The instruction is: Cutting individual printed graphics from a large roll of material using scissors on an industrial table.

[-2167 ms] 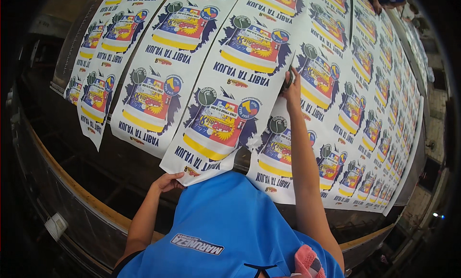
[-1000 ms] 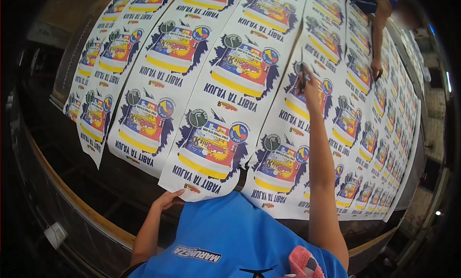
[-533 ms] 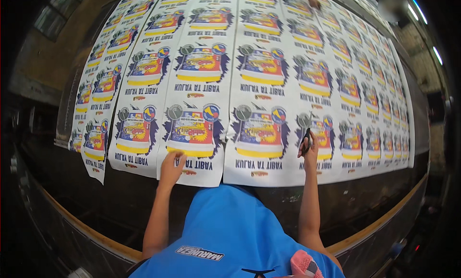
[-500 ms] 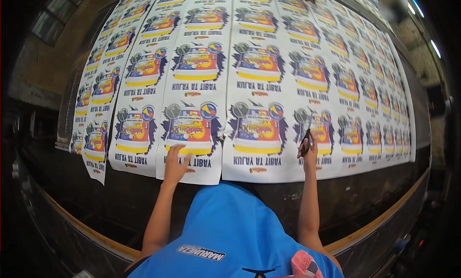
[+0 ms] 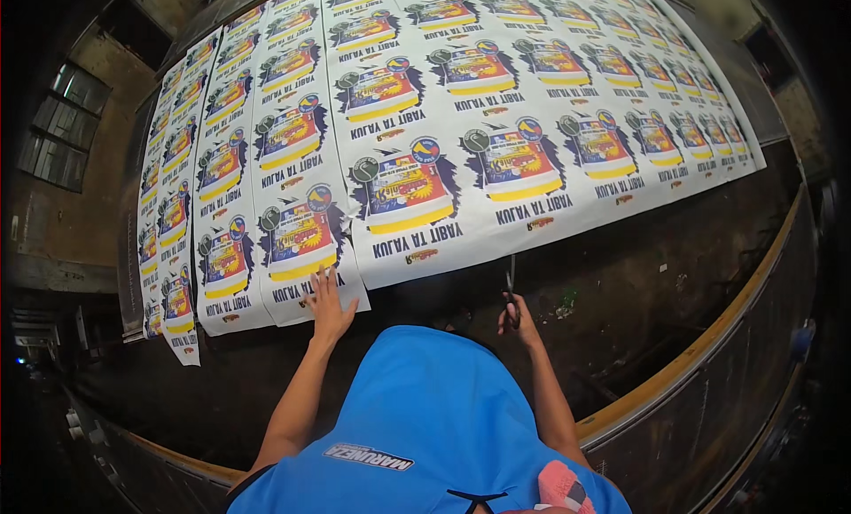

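A large white printed sheet [image 5: 461,248] with repeated colourful designs covers the table. Along its left side, narrow printed strips lie next to it, parted by long slits. My left hand [image 5: 330,303] rests with fingers spread on the near end of one strip [image 5: 292,292], just left of a slit. In my right hand [image 5: 516,314] is a pair of scissors [image 5: 511,279], fingers around the handles and blades pointing away from me. The blade tips reach close to the sheet's near edge; whether they touch it I cannot tell.
The dark table surface [image 5: 620,266] shows between the sheet and me, with small scraps [image 5: 567,301] on it. A yellowish wooden edge [image 5: 674,372] curves around the near side. The leftmost strip [image 5: 183,345] sticks out nearer than its neighbours.
The view has turned, so the sheet sits tilted. My right hand with the scissors has drawn back from over the sheet to its near edge. My left hand is lower on its strip.
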Motion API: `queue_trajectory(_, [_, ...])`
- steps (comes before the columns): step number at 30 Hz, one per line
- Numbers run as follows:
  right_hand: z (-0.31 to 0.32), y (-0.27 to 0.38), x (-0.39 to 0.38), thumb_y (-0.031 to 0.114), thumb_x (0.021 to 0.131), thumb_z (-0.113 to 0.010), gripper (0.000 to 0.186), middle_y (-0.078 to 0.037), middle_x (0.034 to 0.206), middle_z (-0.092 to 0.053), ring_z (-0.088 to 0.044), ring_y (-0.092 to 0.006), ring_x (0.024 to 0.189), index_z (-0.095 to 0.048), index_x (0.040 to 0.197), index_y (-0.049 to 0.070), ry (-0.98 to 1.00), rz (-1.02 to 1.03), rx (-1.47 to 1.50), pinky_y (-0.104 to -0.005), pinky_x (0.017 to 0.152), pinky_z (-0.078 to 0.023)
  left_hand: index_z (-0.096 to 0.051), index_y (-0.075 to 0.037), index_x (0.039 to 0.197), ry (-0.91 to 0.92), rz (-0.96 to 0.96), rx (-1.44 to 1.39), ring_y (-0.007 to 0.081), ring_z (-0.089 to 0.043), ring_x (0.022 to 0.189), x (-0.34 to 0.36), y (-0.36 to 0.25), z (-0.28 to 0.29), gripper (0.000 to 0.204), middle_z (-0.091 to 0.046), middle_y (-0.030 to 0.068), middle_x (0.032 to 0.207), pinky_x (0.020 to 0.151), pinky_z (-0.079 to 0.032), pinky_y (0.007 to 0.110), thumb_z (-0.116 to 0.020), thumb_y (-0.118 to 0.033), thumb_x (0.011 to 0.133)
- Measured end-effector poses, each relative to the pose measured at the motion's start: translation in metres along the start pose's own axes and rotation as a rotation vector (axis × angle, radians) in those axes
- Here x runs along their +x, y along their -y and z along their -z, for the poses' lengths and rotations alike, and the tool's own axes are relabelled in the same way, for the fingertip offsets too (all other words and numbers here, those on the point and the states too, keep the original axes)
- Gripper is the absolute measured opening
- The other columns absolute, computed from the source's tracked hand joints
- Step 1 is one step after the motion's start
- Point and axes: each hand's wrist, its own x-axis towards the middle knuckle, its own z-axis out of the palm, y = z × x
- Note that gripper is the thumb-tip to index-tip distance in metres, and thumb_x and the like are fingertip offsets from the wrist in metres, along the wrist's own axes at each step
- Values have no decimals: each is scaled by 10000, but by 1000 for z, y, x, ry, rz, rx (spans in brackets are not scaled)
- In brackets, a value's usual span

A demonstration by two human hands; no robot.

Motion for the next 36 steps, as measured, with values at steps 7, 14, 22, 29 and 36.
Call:
queue_trajectory(7, [-33, 34, 30, 337, 1001, -598, 523, -50, 743, -579, -574, -134, 599, -438, 1414, 59, 200, 62, -108, -280, 573, -480, -212, -80, 1570, -55, -595, -41, 378, -92, 1526, 21, -153, 1, 1007, -164, 161, 1643, 1148, -72, 692, -741, -470, 807])
queue_trajectory(14, [-60, 77, 25, 314, 977, -639, 573, -47, 678, -576, -574, -151, 499, -400, 1469, 142, 157, 56, -70, -290, 453, -469, -302, -68, 1533, -186, -732, 219, 370, -250, 1484, 66, -224, -35, 702, -301, 170, 1593, 1128, -172, 706, -570, -136, 888])
queue_trajectory(22, [-69, 100, 30, 372, 964, -655, 603, -13, 659, -567, -559, -115, 462, -388, 1458, 154, 90, 54, -114, -263, 416, -448, -312, -40, 1524, -83, -808, -34, 370, -329, 1447, 67, -220, -40, 688, -359, 162, 1565, 1149, -258, 618, -477, 26, 859])
queue_trajectory(29, [-62, 131, 120, 396, 967, -643, 593, -21, 663, -591, -577, -118, 469, -410, 1461, 166, 116, 32, -206, -258, 411, -439, -341, -51, 1519, 77, -777, -228, 397, -338, 1439, 69, -217, -26, 692, -335, 168, 1580, 1146, -263, 619, -475, 60, 848])
queue_trajectory(36, [-55, 115, 259, 349, 970, -652, 606, 1, 637, -573, -513, -76, 507, -415, 1490, 149, 62, 384, -182, -240, 453, -394, -332, -93, 1536, 460, -706, -732, 381, -266, 1480, 95, -214, 12, 613, -307, 148, 1602, 1214, -194, 496, -417, 52, 947])
